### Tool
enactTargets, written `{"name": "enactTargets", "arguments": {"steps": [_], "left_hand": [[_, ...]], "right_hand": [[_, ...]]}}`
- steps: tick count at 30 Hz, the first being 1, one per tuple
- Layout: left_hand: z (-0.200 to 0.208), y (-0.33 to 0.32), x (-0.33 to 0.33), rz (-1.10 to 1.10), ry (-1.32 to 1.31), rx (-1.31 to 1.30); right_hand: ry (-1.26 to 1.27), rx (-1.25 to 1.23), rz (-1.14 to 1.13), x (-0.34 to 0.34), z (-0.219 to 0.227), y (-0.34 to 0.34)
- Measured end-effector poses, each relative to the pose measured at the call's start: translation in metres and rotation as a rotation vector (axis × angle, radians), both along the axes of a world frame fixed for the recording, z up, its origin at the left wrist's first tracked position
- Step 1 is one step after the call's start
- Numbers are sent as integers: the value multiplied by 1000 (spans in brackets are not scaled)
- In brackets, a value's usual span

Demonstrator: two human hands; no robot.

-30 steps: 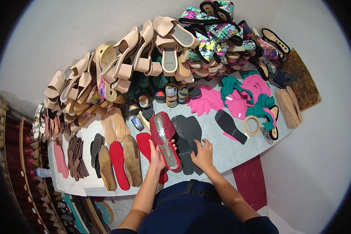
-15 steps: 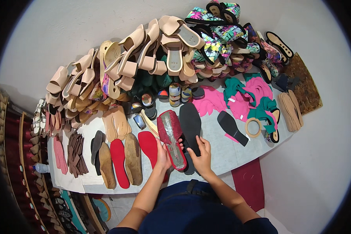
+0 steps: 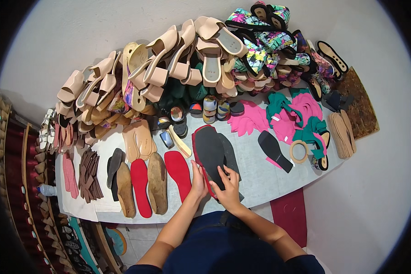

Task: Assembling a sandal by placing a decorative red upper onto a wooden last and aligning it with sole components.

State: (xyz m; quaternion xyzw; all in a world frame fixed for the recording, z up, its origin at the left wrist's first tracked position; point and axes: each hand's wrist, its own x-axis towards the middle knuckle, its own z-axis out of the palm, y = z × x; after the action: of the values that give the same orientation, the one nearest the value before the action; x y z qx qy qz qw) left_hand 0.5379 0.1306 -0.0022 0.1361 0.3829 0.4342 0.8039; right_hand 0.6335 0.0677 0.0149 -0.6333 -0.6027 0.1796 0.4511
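Note:
A black sole (image 3: 209,148) lies over the underside of a red shoe piece (image 3: 196,148), whose red edge shows along the left. My left hand (image 3: 199,183) grips the shoe piece at its lower left side, fingers partly hidden beneath it. Across the lower part of the sole, my right hand (image 3: 227,188) is closed on it, thumb on top and fingers at the right edge. Another dark sole (image 3: 232,157) rests on the table just behind, partly covered. Left of my hands are a red insole (image 3: 178,176) and a wooden shoe last (image 3: 157,187).
Piled beige heeled sandals (image 3: 160,45) and patterned sandals (image 3: 260,50) line the back. Pink fabric pieces (image 3: 249,118), a single black sole (image 3: 274,150) and a tape roll (image 3: 299,151) lie to the right. Brown strips (image 3: 90,178) sit at left on the table (image 3: 260,185).
My right hand has brought the black sole leftward onto the red shoe piece, covering its silvery underside. The view has shifted slightly.

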Motion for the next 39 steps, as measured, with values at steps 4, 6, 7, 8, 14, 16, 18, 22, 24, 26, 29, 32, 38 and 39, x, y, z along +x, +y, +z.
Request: {"name": "enactTargets", "arguments": {"steps": [4,6,7,8,14,16,18,22,24,26,29,32,38,39], "left_hand": [[8,0,1,-43,-10,45],[7,1,0,-28,-21,31],[7,2,0,-15,-34,17],[6,2,-1,-14,-34,18],[12,-1,2,-66,-83,50],[18,-1,4,-48,-45,26],[14,-2,2,-50,-28,45],[2,-2,-2,-38,-23,71],[-4,-3,-5,-66,35,99],[-3,-3,-5,-96,91,124],[1,-3,-3,-84,119,124],[6,-3,-1,-69,123,113],[5,0,-6,-74,106,160],[7,-1,-6,-71,118,170]], "right_hand": [[96,-15,67,3,4,3],[114,5,76,11,1,9],[132,27,84,14,1,12],[131,28,85,17,2,13],[213,-63,120,16,15,15],[128,-4,125,17,17,17],[44,55,132,19,20,19],[44,31,150,19,22,20],[79,22,147,19,21,22],[1,77,153,21,21,25],[83,17,140,19,23,26],[80,3,120,19,27,28],[146,-40,138,18,29,29],[148,-41,141,20,32,32]]}}
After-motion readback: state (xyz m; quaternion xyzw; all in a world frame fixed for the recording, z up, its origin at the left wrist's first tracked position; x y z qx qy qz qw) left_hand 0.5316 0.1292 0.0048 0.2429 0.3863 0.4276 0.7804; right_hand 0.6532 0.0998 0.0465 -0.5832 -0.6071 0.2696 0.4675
